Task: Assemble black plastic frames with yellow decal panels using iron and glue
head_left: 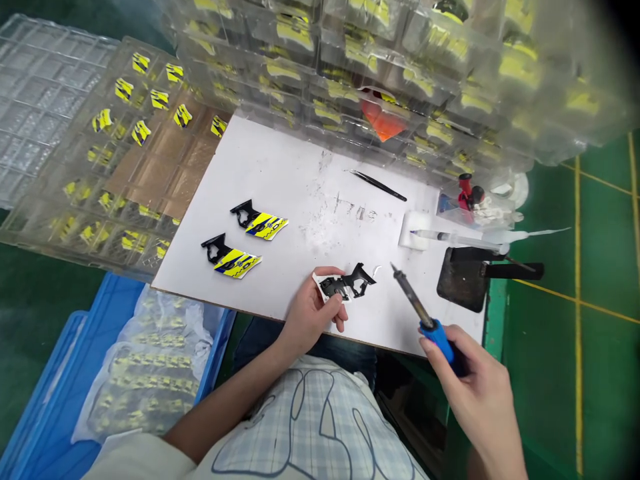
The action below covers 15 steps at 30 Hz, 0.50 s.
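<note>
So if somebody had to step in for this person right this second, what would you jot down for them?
Left hand: pinching a small black plastic part with a white backing flat on the white work board.
Right hand: gripping a blue-handled soldering iron, tip raised just right of that part, not touching it.
Done, by the look of it: two black parts with yellow-and-blue stickers lie side by side on the board's left.
Nearby: black tweezers, a clear syringe, a dark iron stand.
Left: clear trays of yellow parts are partly filled; a bag of more parts sits in the blue crate.
</note>
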Available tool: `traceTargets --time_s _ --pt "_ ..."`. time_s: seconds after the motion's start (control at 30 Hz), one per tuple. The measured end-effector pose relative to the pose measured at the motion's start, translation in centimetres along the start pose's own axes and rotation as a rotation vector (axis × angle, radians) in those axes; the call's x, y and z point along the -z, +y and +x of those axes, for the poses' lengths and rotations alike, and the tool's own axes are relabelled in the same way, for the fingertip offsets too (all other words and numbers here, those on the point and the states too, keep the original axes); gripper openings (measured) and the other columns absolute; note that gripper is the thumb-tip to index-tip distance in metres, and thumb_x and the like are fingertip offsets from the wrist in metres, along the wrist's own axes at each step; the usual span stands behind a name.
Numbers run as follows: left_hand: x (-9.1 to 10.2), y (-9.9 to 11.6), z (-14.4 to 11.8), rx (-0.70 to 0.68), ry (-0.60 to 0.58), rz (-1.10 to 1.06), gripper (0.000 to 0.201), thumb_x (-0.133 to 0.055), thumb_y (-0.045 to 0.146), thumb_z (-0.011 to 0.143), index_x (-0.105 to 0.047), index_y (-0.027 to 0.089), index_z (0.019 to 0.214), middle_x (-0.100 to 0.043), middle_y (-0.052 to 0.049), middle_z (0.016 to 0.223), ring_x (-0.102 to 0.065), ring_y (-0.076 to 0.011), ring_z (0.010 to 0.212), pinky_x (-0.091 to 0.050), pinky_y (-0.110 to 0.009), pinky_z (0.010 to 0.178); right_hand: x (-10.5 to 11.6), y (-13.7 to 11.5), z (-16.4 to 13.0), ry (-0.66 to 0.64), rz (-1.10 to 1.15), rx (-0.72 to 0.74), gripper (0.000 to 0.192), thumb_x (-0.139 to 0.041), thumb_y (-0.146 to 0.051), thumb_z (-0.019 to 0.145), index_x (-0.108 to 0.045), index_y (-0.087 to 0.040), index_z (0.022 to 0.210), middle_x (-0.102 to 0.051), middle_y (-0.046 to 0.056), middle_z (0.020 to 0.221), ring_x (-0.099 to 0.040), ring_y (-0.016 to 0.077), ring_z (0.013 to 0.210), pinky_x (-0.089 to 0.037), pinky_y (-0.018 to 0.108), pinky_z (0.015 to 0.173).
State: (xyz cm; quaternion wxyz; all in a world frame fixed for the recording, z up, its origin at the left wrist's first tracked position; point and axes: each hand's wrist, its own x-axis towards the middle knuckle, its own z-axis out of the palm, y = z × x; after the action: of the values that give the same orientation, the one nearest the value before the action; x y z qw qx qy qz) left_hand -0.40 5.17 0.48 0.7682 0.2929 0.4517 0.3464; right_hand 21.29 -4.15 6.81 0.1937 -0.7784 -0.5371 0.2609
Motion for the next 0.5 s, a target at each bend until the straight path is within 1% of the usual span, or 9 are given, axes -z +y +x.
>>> traceTargets --time_s 0.17,0.27,0.33,0.37,0.43,0.5 --pt "0.1 -0.1 0.0 -0.013 0.003 0.007 0.037 -0.061 0.026 0.082 -0.050 0.016 0.116 -0.062 0.008 0.057 -0.057 -0.0094 0.044 -0.046 -0.020 0.050 0.9 -0.7 -1.6 -0.103 -0.075 0.050 0.033 -0.059 -0.050 0.097 -0.061 -0.022 0.080 -0.054 -0.003 0.067 -0.046 0.0129 0.055 -0.037 0.023 0.050" --pt "0.2 -0.3 -0.1 -0.020 0.004 0.029 0.037 -0.062 0.022 0.082 -0.052 0.016 0.117 -0.062 0.008 0.058 -0.058 -0.0092 0.046 -0.047 -0.020 0.053 1.2 -0.6 -1.8 -0.127 -0.081 0.059 0.037 -0.061 -0.053 0.095 -0.061 -0.022 0.075 -0.050 -0.003 0.062 -0.041 0.0118 0.051 -0.034 0.024 0.047" --pt "0.2 -0.4 -0.3 -0.024 -0.003 0.049 0.036 -0.062 0.020 0.083 -0.053 0.016 0.118 -0.063 0.007 0.059 -0.059 -0.0092 0.048 -0.048 -0.021 0.055 0.8 -0.5 -1.5 -0.089 -0.036 0.018 0.038 -0.064 -0.054 0.092 -0.063 -0.021 0.074 -0.050 -0.003 0.061 -0.041 0.0121 0.053 -0.035 0.024 0.050" --pt "0.1 -0.4 -0.4 -0.025 -0.011 0.055 0.035 -0.061 0.020 0.084 -0.053 0.016 0.118 -0.063 0.007 0.060 -0.059 -0.0093 0.049 -0.049 -0.021 0.056 0.3 -0.4 -1.2 -0.049 0.014 -0.021 0.037 -0.065 -0.054 0.092 -0.064 -0.021 0.075 -0.049 -0.003 0.061 -0.041 0.0123 0.054 -0.035 0.024 0.051" --pt "-0.1 -0.4 -0.6 -0.019 -0.041 0.045 0.034 -0.061 0.020 0.086 -0.052 0.016 0.119 -0.064 0.006 0.062 -0.061 -0.0098 0.050 -0.051 -0.022 0.059 -1.4 -0.3 -0.3 0.056 0.189 -0.114 0.037 -0.067 -0.055 0.089 -0.066 -0.020 0.078 -0.047 -0.003 0.061 -0.039 0.0124 0.055 -0.033 0.024 0.051" --pt "-0.4 -0.3 -0.9 -0.009 -0.082 0.005 0.035 -0.063 0.022 0.087 -0.050 0.016 0.119 -0.065 0.005 0.064 -0.064 -0.0109 0.053 -0.052 -0.024 0.061 -3.5 -0.4 1.1 0.147 0.426 -0.181 0.038 -0.070 -0.057 0.086 -0.065 -0.020 0.081 -0.048 -0.003 0.063 -0.038 0.0117 0.053 -0.030 0.024 0.049"
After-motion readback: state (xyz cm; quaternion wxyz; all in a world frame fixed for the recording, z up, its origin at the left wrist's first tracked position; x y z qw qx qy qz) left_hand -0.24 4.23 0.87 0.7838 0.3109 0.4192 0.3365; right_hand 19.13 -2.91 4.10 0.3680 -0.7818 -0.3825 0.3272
